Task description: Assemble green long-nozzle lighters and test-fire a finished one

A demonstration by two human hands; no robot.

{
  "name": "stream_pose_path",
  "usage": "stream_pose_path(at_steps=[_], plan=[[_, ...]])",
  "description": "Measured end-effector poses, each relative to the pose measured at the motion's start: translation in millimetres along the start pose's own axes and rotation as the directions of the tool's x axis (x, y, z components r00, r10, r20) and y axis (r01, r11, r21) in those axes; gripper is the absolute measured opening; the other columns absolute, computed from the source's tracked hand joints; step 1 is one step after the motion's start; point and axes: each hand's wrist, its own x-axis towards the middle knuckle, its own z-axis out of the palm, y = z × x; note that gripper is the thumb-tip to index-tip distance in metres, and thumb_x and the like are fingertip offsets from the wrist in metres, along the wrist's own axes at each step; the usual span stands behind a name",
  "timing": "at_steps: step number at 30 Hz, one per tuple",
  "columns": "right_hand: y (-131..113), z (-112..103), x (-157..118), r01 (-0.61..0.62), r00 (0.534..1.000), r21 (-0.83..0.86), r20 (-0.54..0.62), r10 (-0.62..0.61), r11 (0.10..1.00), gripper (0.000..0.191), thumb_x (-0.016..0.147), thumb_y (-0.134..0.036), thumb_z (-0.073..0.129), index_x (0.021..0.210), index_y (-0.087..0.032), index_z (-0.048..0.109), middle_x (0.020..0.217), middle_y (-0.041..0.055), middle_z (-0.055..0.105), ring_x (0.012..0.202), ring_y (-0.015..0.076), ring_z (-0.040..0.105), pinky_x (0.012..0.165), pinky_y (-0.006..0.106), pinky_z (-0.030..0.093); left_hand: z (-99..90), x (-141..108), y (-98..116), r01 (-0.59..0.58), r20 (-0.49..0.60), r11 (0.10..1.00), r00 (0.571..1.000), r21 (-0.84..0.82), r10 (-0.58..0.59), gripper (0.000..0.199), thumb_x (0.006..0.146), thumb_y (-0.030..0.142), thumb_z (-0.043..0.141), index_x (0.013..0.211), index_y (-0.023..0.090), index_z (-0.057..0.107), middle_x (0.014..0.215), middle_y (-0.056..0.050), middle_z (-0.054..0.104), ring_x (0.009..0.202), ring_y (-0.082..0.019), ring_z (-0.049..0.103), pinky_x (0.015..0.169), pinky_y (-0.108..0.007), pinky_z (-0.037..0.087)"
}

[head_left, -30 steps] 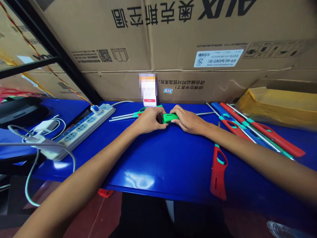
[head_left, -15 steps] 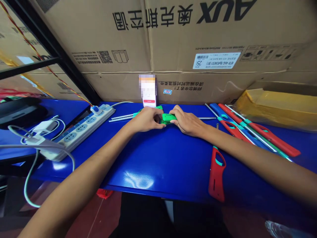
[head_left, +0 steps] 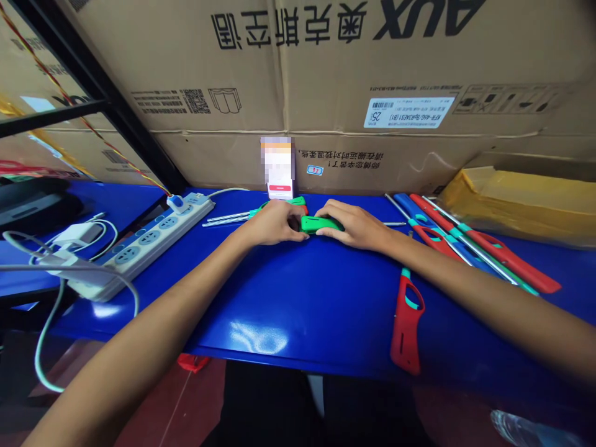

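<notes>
1. Your right hand (head_left: 351, 225) closes around the green lighter (head_left: 314, 223), mid-frame, baring more handle than before, apparently steadying it.
2. Your left hand (head_left: 274, 223) curls at its left end; whether it grips, I cannot tell.

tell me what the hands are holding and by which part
The right hand holds a green lighter by its handle, between thumb and fingers. The left hand is at the handle's end; whether it grips there cannot be told.

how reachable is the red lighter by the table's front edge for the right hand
Probably not right away: the right hand grips a green lighter. The red lighter itself looks mostly uncovered, though the right forearm crosses over its narrow end.
</notes>
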Motion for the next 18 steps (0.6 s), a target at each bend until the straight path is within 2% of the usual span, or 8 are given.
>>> stream_pose_path(at_steps=[3, 8, 14, 18], plan=[[11.8, -15.6, 1.5, 0.022, 0.995, 0.033, 0.100, -0.025, 0.999, 0.043, 0.104, -0.054, 0.077, 0.130, -0.021, 0.071, 0.122, 0.0113, 0.073, 0.107, 0.0274, 0.069, 0.096, 0.039, 0.054, -1.8, 0.4, 1.0, 0.027, 0.014, 0.999, 1.000, 0.019, -0.027, 0.016, 0.081, 0.029, 0.086, 0.084, 0.019, 0.074, 0.072, 0.005, 0.070, 0.067, -0.014, 0.064, 0.065, -0.026, 0.044], [21.5, -43.4, 2.8, -0.037, 0.965, -0.032, 0.259, 0.044, 0.999, 0.036, 0.093, -0.042, 0.085, 0.120, -0.019, 0.076, 0.115, 0.0089, 0.075, 0.096, 0.0241, 0.068, 0.087, 0.036, 0.050, -5.2, 0.8, 6.1, 0.070, 0.043, 0.996, 0.996, 0.055, -0.072, 0.021, 0.082, 0.033, 0.088, 0.085, 0.019, 0.073, 0.074, 0.003, 0.071, 0.067, -0.015, 0.065, 0.066, -0.027, 0.045], [18.9, -50.4, 2.9, -0.072, 0.956, -0.046, 0.283, 0.082, 0.996, 0.028, 0.088, -0.032, 0.086, 0.112, -0.019, 0.077, 0.107, 0.0066, 0.077, 0.087, 0.0208, 0.066, 0.080, 0.033, 0.048, -13.6, -0.8, 11.8, 0.082, 0.080, 0.974, 0.992, 0.213, -0.101, 0.019, 0.082, 0.030, 0.086, 0.091, 0.019, 0.074, 0.073, 0.004, 0.069, 0.064, -0.014, 0.061, 0.064, -0.027, 0.042], [17.8, -48.3, 3.5, -0.090, 0.954, 0.002, 0.286, 0.086, 0.996, 0.030, 0.088, -0.036, 0.089, 0.109, -0.018, 0.079, 0.102, 0.0060, 0.078, 0.083, 0.0197, 0.067, 0.078, 0.033, 0.049, -13.1, -1.7, 17.7, 0.054, 0.105, 0.936, 0.990, 0.348, -0.096, 0.020, 0.083, 0.031, 0.084, 0.093, 0.019, 0.072, 0.076, 0.002, 0.070, 0.064, -0.015, 0.060, 0.063, -0.029, 0.038]])
